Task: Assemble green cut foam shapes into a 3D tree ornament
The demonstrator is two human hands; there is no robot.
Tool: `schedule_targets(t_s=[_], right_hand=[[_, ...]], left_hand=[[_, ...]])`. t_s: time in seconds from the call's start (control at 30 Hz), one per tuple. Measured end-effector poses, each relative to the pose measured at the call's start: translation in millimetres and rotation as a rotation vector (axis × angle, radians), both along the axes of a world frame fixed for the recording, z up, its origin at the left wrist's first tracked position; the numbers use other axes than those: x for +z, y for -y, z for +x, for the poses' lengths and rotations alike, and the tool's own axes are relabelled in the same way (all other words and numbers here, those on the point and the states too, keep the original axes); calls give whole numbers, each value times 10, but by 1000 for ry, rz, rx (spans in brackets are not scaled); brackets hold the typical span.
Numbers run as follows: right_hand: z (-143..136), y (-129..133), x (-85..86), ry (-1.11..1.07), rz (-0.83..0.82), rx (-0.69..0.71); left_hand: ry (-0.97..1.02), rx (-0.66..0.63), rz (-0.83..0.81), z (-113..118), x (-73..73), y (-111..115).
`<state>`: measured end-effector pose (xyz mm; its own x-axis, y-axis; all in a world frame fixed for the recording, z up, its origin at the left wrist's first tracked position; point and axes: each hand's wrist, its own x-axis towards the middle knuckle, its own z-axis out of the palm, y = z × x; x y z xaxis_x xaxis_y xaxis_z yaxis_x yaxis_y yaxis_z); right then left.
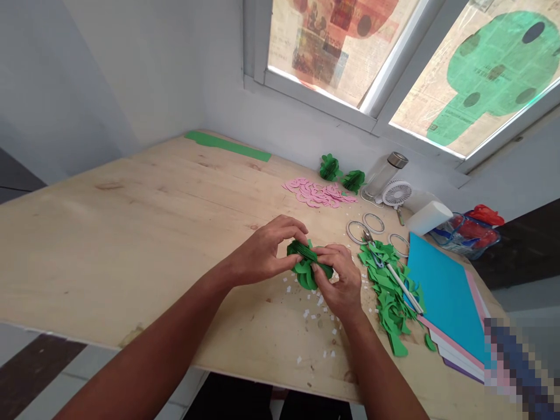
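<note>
Between my two hands is a layered green paper flower (307, 274), raised a little over the wooden table (210, 216). My left hand (270, 245) has its thumb and fingers closed on the flower's left and upper edge. On the right side, my right hand (340, 279) pinches the stacked green layers between thumb and fingers. Small white paper scraps (312, 309) lie scattered beneath. Two similar green paper flowers (329, 167) rest by the wall, beside a heap of pink paper cutouts (319, 192).
Right of my hands lie green paper offcuts (389, 297), scissors (371, 242), a white pen-like stick (405, 289) and tape rolls (373, 223). Coloured paper sheets (446, 291) are stacked beyond. A bottle (385, 175) and a small fan (397, 192) stand near the wall. A green strip (227, 147) lies behind.
</note>
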<state>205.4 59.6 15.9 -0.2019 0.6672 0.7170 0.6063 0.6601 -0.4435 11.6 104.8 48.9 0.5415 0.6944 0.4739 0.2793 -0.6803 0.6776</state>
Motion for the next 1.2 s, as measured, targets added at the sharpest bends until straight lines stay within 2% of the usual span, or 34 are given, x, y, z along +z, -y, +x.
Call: schedule_targets(t_s=[0.87,1.03,1.2], right_hand=[[10,-23,2,24,4,1],[12,-27,-9,23,-4,-8],[22,-43,-32,15,-14,-61]], left_hand=[[114,-108,60,-38,-120,-129],[91,-74,11,-42,-174,-154],[48,-79,-80,-33,-164,-138]])
